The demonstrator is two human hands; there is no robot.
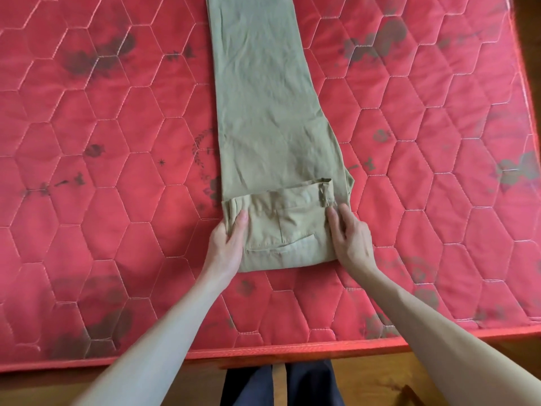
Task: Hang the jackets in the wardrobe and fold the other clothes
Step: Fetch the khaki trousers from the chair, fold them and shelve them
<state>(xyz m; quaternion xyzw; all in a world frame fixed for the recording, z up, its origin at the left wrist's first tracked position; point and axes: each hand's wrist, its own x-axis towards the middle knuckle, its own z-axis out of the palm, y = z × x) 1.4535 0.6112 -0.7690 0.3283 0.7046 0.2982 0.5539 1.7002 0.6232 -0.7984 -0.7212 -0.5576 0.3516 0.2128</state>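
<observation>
Khaki trousers (263, 98) lie lengthwise on the red quilted mattress (102, 171), the legs running away from me past the top of the view. The waist end (284, 230), with a back pocket showing, is folded over onto the legs near me. My left hand (227, 244) grips the left edge of this fold, thumb on top and fingers curled round the edge. My right hand (351, 238) holds the right edge by the belt loop, thumb on the fabric and fingers alongside it.
The mattress front edge (263, 351) runs just below my forearms, with wooden floor (366, 376) and my dark trouser legs (281, 385) beneath it. The mattress right edge (527, 92) is at the far right. Dark floral prints dot the red cover.
</observation>
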